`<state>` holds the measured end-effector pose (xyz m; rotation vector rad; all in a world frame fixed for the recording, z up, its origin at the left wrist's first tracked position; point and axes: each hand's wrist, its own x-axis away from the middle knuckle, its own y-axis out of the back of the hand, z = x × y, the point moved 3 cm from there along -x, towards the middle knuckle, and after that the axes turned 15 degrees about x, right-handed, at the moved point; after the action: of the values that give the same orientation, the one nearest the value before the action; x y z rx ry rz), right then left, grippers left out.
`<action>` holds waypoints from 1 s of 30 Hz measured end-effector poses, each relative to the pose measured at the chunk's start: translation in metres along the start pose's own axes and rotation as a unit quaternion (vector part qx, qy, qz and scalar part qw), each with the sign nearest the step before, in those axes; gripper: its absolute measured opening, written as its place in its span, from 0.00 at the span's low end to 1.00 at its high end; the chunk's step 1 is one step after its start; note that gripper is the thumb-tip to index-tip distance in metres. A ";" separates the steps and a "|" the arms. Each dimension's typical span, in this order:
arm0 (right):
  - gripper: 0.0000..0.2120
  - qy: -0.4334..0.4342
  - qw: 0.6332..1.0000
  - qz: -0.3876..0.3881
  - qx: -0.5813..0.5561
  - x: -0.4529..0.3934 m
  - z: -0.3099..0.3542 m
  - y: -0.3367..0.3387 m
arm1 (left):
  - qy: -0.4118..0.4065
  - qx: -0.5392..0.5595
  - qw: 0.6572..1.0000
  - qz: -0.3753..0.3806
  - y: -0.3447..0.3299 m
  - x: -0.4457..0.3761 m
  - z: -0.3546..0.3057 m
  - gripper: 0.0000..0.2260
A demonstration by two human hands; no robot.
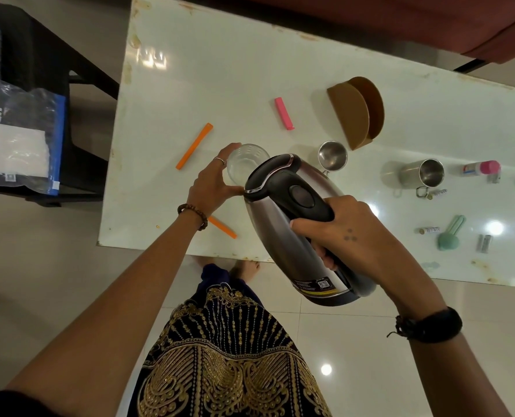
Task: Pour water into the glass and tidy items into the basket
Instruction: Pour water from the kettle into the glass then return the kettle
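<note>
Right hand (345,233) wraps the kettle (292,218) handle, tipping it; left hand (211,183) grips the glass (244,164). Best pour slowly, spout over rim.

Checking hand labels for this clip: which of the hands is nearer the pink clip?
Left. The left hand holds the glass just below-left of the pink clip; the right hand grips the kettle handle, farther off.
</note>
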<state>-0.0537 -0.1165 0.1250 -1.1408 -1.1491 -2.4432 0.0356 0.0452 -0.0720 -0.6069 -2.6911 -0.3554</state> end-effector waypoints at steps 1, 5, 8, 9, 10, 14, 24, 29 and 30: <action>0.11 0.000 1.000 0.001 -0.001 0.000 0.000 0.000 | -0.002 0.002 1.000 0.002 0.000 0.000 0.000 0.38; 0.11 0.000 1.000 0.001 0.002 0.002 0.002 0.002 | -0.014 0.007 1.000 0.002 -0.001 0.001 -0.001 0.38; 0.11 0.000 1.000 -0.001 0.002 0.003 0.002 0.003 | -0.008 0.008 1.000 -0.002 0.000 0.002 -0.003 0.38; 0.11 0.000 1.000 -0.001 -0.001 0.003 0.002 0.003 | -0.007 0.010 1.000 0.001 0.000 0.002 -0.003 0.39; 0.11 -0.001 1.000 0.000 -0.003 0.003 0.003 0.003 | -0.009 0.013 1.000 0.004 -0.001 0.002 -0.003 0.39; 0.12 -0.004 1.000 0.004 -0.008 0.002 0.004 0.003 | -0.005 0.012 1.000 0.007 -0.001 0.001 -0.001 0.39; 0.13 -0.005 1.000 0.006 -0.015 0.000 0.003 0.005 | -0.005 0.004 1.000 -0.003 0.000 0.002 -0.003 0.38; 0.13 -0.004 1.000 0.002 -0.030 -0.002 0.002 0.007 | -0.008 0.012 1.000 -0.003 -0.001 0.001 -0.002 0.38; 0.13 -0.003 1.000 0.002 -0.031 -0.002 0.002 0.007 | -0.008 0.012 1.000 -0.003 -0.001 0.001 -0.002 0.38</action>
<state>-0.0477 -0.1200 0.1280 -1.1678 -1.0782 -2.4901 0.0347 0.0441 -0.0702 -0.5970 -2.7093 -0.3219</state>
